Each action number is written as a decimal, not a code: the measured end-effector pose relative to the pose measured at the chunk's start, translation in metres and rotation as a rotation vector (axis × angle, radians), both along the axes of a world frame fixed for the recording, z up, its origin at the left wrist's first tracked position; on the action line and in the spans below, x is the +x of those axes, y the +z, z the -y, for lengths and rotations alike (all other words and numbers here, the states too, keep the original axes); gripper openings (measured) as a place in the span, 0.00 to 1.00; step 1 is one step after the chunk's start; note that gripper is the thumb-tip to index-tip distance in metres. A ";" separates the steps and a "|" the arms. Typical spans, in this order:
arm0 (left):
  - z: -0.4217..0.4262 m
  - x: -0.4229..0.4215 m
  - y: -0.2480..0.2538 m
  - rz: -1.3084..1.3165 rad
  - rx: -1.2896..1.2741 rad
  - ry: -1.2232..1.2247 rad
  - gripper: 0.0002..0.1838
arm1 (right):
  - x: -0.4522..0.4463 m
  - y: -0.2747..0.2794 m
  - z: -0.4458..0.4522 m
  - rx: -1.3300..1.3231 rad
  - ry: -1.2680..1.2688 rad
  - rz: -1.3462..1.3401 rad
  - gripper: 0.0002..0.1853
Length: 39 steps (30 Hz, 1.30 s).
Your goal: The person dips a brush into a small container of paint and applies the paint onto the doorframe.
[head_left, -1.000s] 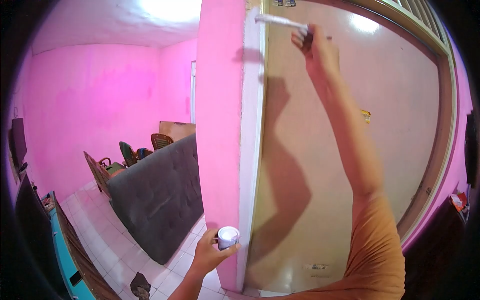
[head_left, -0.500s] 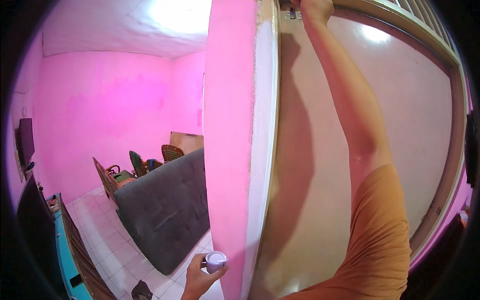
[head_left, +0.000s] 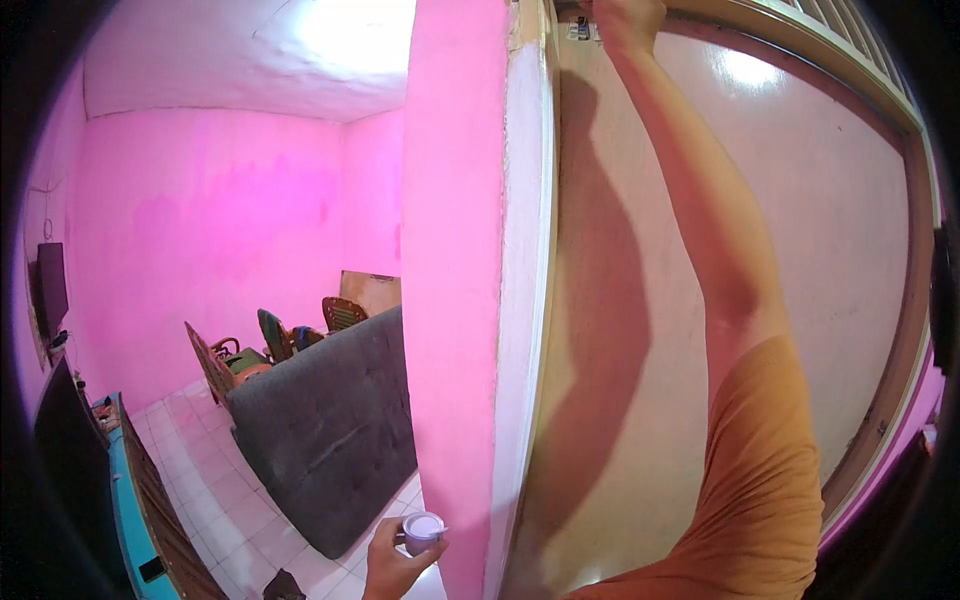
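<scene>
My left hand (head_left: 392, 562) is wrapped round a small cup of whitish paint (head_left: 423, 530), low in the view beside the pink wall edge (head_left: 455, 300). My right arm reaches up in front of the wooden door panel (head_left: 800, 250). At the top edge of the view my right hand (head_left: 630, 22) is partly cut off, and its fingers and whatever they hold are out of sight. Left of that hand runs a whitish strip (head_left: 522, 200) on the wall's narrow side, with a bare tan patch at its top.
A grey tufted panel (head_left: 325, 430) leans beyond the wall, with chairs (head_left: 345, 313) behind it. A turquoise cabinet (head_left: 135, 500) and a dark screen (head_left: 70, 460) stand at the left. A dark object (head_left: 285, 586) lies on the tiled floor.
Since a second ago, my right hand has risen to the top edge and the white-tipped brush has left view. The view has shifted; my left hand with the cup appears lower and further left.
</scene>
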<state>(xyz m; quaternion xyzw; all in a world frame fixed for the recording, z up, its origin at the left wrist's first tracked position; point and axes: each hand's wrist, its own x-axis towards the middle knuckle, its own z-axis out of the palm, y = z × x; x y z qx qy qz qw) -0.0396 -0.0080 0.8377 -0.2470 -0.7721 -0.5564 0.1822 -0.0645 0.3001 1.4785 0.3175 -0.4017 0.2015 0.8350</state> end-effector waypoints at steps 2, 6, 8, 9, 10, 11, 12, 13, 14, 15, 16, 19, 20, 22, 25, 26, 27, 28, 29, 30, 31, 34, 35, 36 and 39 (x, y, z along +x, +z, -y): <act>0.000 -0.003 -0.007 -0.034 -0.009 0.000 0.30 | -0.007 -0.001 -0.001 -0.010 -0.046 0.043 0.18; 0.002 -0.003 -0.017 0.008 0.035 -0.001 0.30 | 0.007 -0.028 0.003 0.039 0.029 0.220 0.18; 0.002 -0.004 -0.019 -0.020 0.013 0.013 0.30 | 0.012 -0.034 0.002 0.076 0.037 0.196 0.18; 0.003 -0.004 -0.021 -0.017 0.012 0.012 0.30 | 0.013 -0.036 0.000 0.105 0.052 0.175 0.17; 0.003 -0.006 -0.022 0.000 0.013 0.008 0.30 | 0.015 -0.034 0.000 0.105 0.052 0.175 0.17; 0.003 -0.006 -0.023 0.018 0.015 0.004 0.31 | 0.019 -0.027 0.003 0.105 0.024 0.147 0.17; 0.003 -0.005 -0.022 0.022 0.014 0.004 0.31 | 0.019 -0.021 0.003 0.103 -0.003 0.121 0.17; 0.002 -0.005 -0.021 0.018 0.002 0.018 0.31 | 0.013 -0.012 -0.002 0.103 -0.003 0.122 0.17; 0.002 -0.005 -0.019 0.012 -0.009 0.032 0.31 | 0.006 -0.002 -0.004 0.092 0.006 0.110 0.17; 0.000 -0.005 -0.018 0.012 -0.008 0.034 0.31 | 0.005 0.000 -0.001 0.082 0.015 0.099 0.17; -0.002 -0.005 -0.018 0.012 0.012 0.028 0.30 | 0.003 -0.001 -0.001 0.082 0.016 0.101 0.17; -0.007 0.001 -0.011 0.028 0.038 0.008 0.30 | 0.001 -0.024 -0.009 0.095 0.122 0.268 0.17; -0.009 0.001 -0.009 0.029 0.051 -0.006 0.30 | 0.004 -0.033 -0.013 0.100 0.027 0.250 0.16; -0.010 0.000 -0.015 0.030 0.044 -0.017 0.30 | 0.011 -0.050 -0.015 0.104 -0.068 0.230 0.16; -0.009 0.000 -0.016 0.025 0.039 -0.030 0.30 | 0.018 -0.055 -0.012 0.101 0.049 0.256 0.16; -0.009 0.001 -0.015 0.019 0.041 -0.035 0.30 | 0.018 -0.046 -0.011 0.146 0.041 0.191 0.16; -0.009 0.001 -0.015 0.019 0.039 -0.035 0.30 | 0.017 -0.037 -0.010 0.191 0.034 0.125 0.16; -0.010 0.001 -0.016 0.009 0.022 -0.010 0.31 | 0.016 -0.027 -0.010 0.187 0.035 0.126 0.16; -0.010 0.003 -0.017 0.000 0.004 0.013 0.31 | 0.013 -0.019 -0.007 0.175 0.065 0.159 0.16; -0.010 0.003 -0.018 0.000 0.003 0.014 0.31 | 0.011 -0.015 -0.002 0.164 0.094 0.189 0.16; -0.010 0.003 -0.018 0.015 0.010 0.012 0.31 | 0.009 -0.015 0.000 0.167 0.104 0.213 0.15; -0.007 0.004 -0.020 0.032 0.012 -0.002 0.32 | 0.006 -0.035 0.001 0.199 0.121 0.253 0.16; -0.007 0.005 -0.021 0.030 0.017 -0.011 0.32 | 0.008 -0.045 -0.001 0.197 0.118 0.257 0.16; -0.007 0.005 -0.022 0.034 0.017 -0.015 0.32 | 0.013 -0.057 -0.005 0.167 0.050 0.304 0.16; -0.003 0.006 -0.025 0.020 -0.003 -0.010 0.32 | 0.028 -0.086 -0.005 0.104 -0.027 0.371 0.17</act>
